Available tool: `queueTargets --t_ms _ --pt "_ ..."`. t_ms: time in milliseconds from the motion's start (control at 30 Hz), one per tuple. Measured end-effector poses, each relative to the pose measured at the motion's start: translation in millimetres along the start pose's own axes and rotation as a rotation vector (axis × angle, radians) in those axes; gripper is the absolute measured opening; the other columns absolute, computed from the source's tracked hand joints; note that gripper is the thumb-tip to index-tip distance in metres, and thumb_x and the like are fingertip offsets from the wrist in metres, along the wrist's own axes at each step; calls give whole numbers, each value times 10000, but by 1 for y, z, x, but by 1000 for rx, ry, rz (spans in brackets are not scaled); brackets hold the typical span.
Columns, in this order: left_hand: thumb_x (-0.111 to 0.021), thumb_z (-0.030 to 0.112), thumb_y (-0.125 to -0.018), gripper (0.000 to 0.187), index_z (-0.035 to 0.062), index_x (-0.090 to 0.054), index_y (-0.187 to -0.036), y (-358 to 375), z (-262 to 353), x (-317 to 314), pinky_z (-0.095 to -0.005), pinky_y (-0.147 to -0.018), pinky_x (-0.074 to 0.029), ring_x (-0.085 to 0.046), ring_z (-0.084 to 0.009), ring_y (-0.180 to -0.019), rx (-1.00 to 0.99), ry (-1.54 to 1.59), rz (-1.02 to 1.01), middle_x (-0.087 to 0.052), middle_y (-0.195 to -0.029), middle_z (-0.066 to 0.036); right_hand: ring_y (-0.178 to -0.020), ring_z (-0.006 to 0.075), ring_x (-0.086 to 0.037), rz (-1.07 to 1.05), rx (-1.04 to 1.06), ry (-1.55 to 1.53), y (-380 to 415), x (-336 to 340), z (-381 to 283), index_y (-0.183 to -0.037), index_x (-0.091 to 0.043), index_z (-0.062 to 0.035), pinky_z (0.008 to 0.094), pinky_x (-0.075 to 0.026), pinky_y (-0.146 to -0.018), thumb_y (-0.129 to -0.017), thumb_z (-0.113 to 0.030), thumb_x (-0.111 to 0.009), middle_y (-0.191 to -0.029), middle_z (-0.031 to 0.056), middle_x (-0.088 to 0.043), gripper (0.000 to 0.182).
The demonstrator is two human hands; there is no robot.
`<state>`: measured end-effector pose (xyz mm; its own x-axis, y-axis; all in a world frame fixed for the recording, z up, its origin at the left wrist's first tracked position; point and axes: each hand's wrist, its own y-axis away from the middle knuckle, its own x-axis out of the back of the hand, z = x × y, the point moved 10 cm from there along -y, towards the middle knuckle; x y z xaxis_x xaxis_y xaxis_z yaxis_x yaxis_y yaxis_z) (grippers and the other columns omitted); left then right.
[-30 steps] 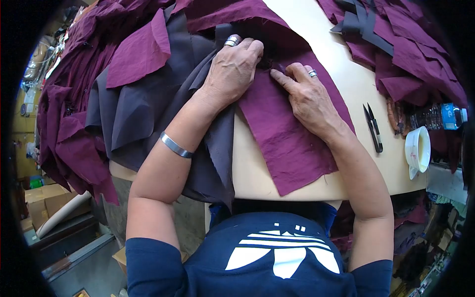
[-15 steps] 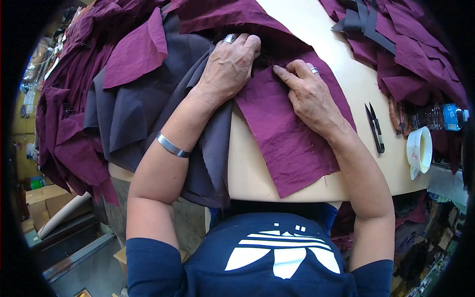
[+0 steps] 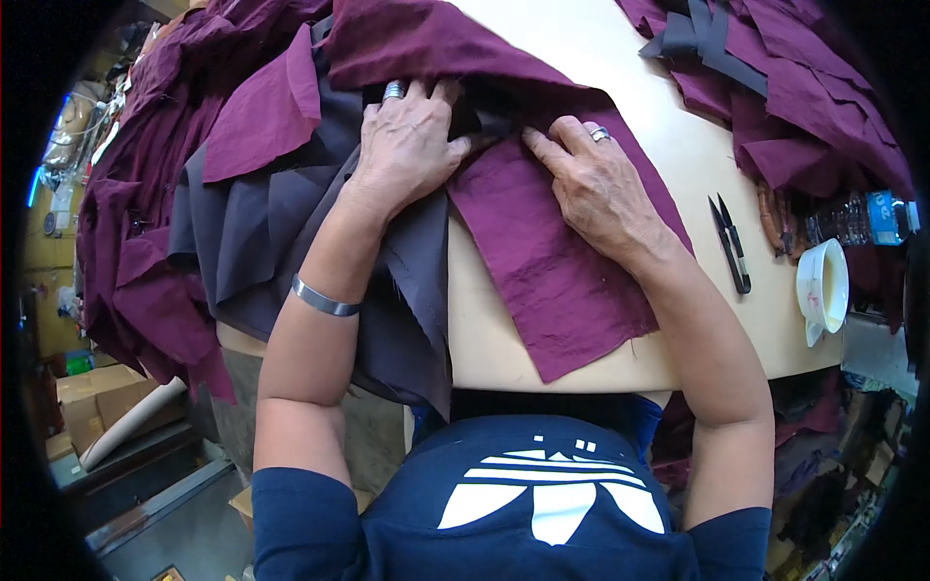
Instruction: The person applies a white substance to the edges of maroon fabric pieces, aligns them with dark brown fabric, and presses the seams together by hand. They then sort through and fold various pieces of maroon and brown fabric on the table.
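My left hand (image 3: 407,145) lies over the dark grey cloth (image 3: 281,223), fingers apart and thumb stretched toward the right. Its fingertips reach under the folded edge of a large maroon cloth (image 3: 455,44). On the right, my right hand (image 3: 596,184) rests on a maroon fabric panel (image 3: 542,281), its index finger at the panel's upper edge and the other fingers bent. The right thumb is hidden; the hand appears to grip the cloth there. Between the hands, a dark fold (image 3: 480,116) lies in shadow.
Black thread snips (image 3: 729,247) lie on the pale table (image 3: 484,329), right of my forearm. Beyond are a white cup (image 3: 821,290), a plastic bottle (image 3: 857,225) and a maroon fabric pile (image 3: 794,107). More maroon cloth (image 3: 145,252) hangs over the left side. Cardboard boxes (image 3: 102,397) stand lower left.
My left hand has moved left and slightly down, its closed fingers spreading and the thumb now apart. My right hand has shifted slightly left, and the panel's lower corner has moved a little.
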<state>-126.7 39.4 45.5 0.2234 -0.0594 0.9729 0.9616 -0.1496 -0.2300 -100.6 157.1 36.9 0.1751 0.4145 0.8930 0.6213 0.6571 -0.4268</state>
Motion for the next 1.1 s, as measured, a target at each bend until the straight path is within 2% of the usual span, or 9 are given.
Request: queueTargets --t_ms 200,333,400,467,633,733,833,967,1100 --pt "-548 211 -793 206 38 -582 -898 -6 -2 -17 -436 -758 -466 -607 -356 -772 -162 94 10 -630 -842 -192 -845 235 -540 12 6 -14 1 2 1 -1096 -571 -6 339 -449 -764 -777 -30 -484 -954 108 -502 332" --pt "-528 127 -800 204 40 -586 -975 -23 15 9 -427 -690 -494 -609 -342 -793 -416 -5 62 -630 -808 -149 -846 241 -540 4 8 4 0 0 1 -1112 -563 -12 341 -447 -776 -777 -36 -483 -958 112 -504 346" --pt "-584 136 -750 321 65 -564 -1063 -40 31 8 -405 -691 -472 -598 -287 -850 -444 -236 -135 -600 -851 -182 -849 246 -541 0 6 19 1 0 1 -1125 -557 -17 344 -447 -780 -778 -39 -480 -967 114 -506 356" --pt "-500 119 -783 182 84 -583 -942 -36 48 22 -371 -615 -470 -627 -279 -732 -684 -257 174 -613 -689 -113 -853 251 -543 -10 10 40 1 0 -1 -1137 -550 -24 350 -447 -782 -780 -41 -477 -978 117 -509 365" --pt "-541 127 -761 156 123 -558 -916 -20 56 29 -344 -668 -468 -598 -156 -829 -821 -302 414 -554 -957 -43 -844 259 -554 7 6 -1 0 -1 1 -1119 -554 -31 362 -448 -784 -776 -54 -487 -957 118 -513 350" --pt "-617 90 -708 303 69 -532 -998 32 71 59 -356 -745 -486 -572 -293 -881 -930 7 435 -536 -998 -133 -824 254 -561 14 -11 -61 -1 0 5 -1103 -563 -43 365 -446 -768 -777 -62 -493 -940 103 -514 334" --pt "-619 77 -753 293 13 -515 -1020 35 54 20 -385 -838 -455 -536 -314 -986 -579 385 -96 -521 -1048 -153 -806 242 -566 38 -1 -52 -1 -2 5 -1091 -573 -61 362 -437 -745 -786 -66 -490 -936 86 -515 317" --pt "-556 91 -806 394 34 -485 -1190 26 10 0 -381 -939 -398 -498 -330 -1077 -402 205 -189 -484 -1173 -179 -858 207 -551 31 -18 1 0 0 5 -1095 -587 -86 356 -385 -767 -804 -75 -489 -938 59 -514 307" --pt "-571 144 -813 418 131 -492 -1223 22 15 0 -385 -944 -383 -487 -305 -1091 -507 199 -306 -463 -1210 -134 -902 193 -528 2 -37 22 2 -1 6 -1105 -587 -94 361 -357 -787 -804 -81 -496 -946 44 -516 315"
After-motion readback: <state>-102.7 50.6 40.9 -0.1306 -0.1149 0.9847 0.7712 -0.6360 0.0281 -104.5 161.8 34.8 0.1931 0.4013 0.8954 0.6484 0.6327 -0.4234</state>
